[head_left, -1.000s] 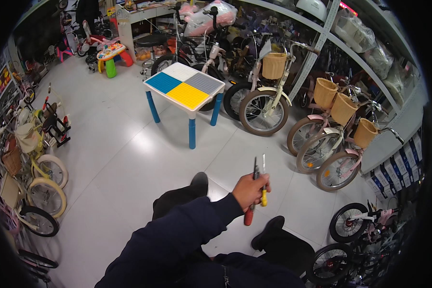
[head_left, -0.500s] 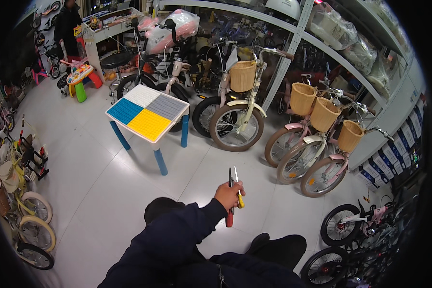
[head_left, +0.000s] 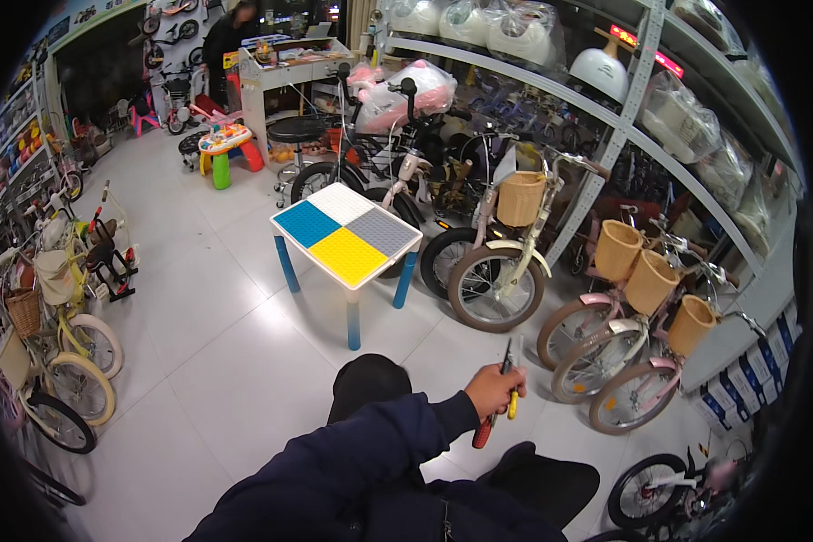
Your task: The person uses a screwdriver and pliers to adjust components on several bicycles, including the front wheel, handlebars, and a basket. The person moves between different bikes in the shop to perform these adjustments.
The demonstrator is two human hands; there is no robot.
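My left hand (head_left: pixel 494 390) reaches out over the floor from a dark navy sleeve (head_left: pixel 352 456), its fingers closed around two slim hand tools. One has a red handle (head_left: pixel 483 434) below the fist and a dark, narrow end above it. The other shows a yellow handle (head_left: pixel 513 406) beside the fingers, with a thin pale shaft pointing up. Their exact kinds are too small to tell. Nearest ahead stands a small white-rimmed play table (head_left: pixel 352 278) with blue, white, grey and yellow studded panels and blue legs. My right hand is out of view.
Bicycles with woven baskets (head_left: pixel 652 282) line the right, beneath metal shelving (head_left: pixel 596 185) holding wrapped goods. More small bikes (head_left: pixel 83 384) stand along the left. At the back are a toy activity table (head_left: pixel 224 140), a desk (head_left: pixel 291 74) and a person (head_left: pixel 221 45) in dark clothes.
The view has swung left and up, so the play table and bikes appear farther right and lower. My left hand still grips both tools, which now lean more.
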